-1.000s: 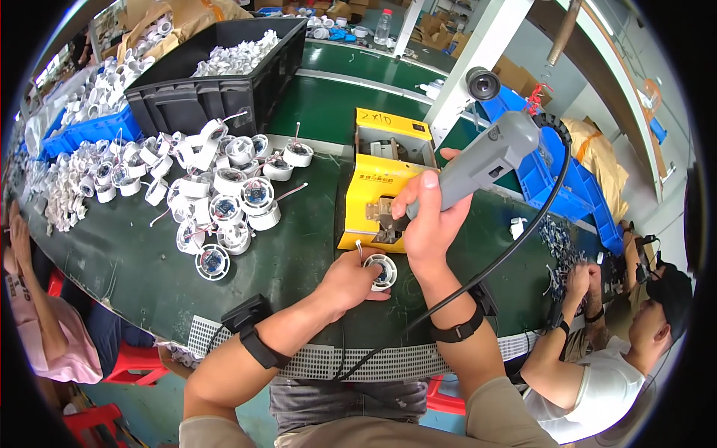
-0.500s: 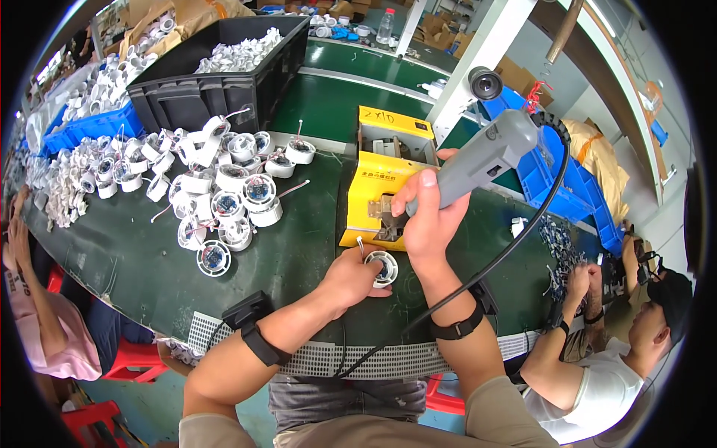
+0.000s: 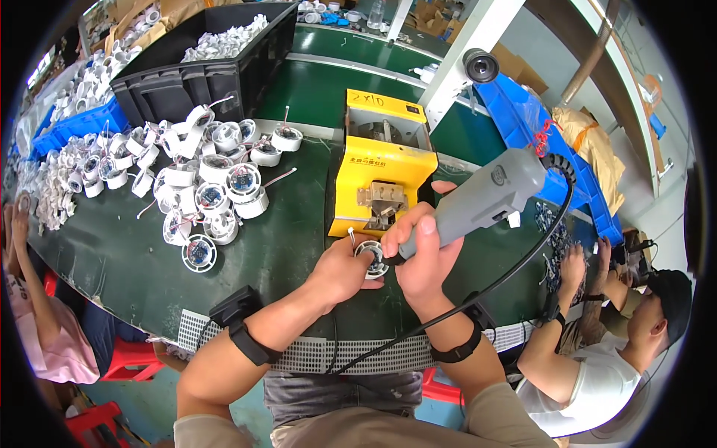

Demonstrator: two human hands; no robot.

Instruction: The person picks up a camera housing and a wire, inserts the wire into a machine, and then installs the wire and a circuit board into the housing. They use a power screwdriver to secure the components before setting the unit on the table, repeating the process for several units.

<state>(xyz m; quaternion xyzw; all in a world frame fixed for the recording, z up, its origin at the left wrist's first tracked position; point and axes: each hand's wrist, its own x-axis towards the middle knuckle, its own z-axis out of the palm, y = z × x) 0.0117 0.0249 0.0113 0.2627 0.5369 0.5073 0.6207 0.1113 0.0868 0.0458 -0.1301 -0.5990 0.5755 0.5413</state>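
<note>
My left hand [image 3: 342, 270] grips a small round white part [image 3: 372, 259] with a circuit board inside, pressed on the dark green table [image 3: 104, 261]. My right hand [image 3: 424, 254] is wrapped around a grey electric screwdriver [image 3: 478, 200], its tip down on that round part. A black cable [image 3: 523, 261] runs from the tool's rear past my right wrist. Just behind both hands stands a yellow screw-feeder box [image 3: 385, 160].
Several white round parts with wires [image 3: 202, 179] lie in a heap at the left. A black crate [image 3: 216, 63] of white parts stands behind them, with blue bins [image 3: 71, 127] at far left. Blue bins [image 3: 530, 127] stand at right. A seated person's hands [image 3: 579, 261] work at the right; another person [image 3: 30, 299] sits left.
My right hand has brought the screwdriver down from the yellow feeder box onto the round part under my left hand.
</note>
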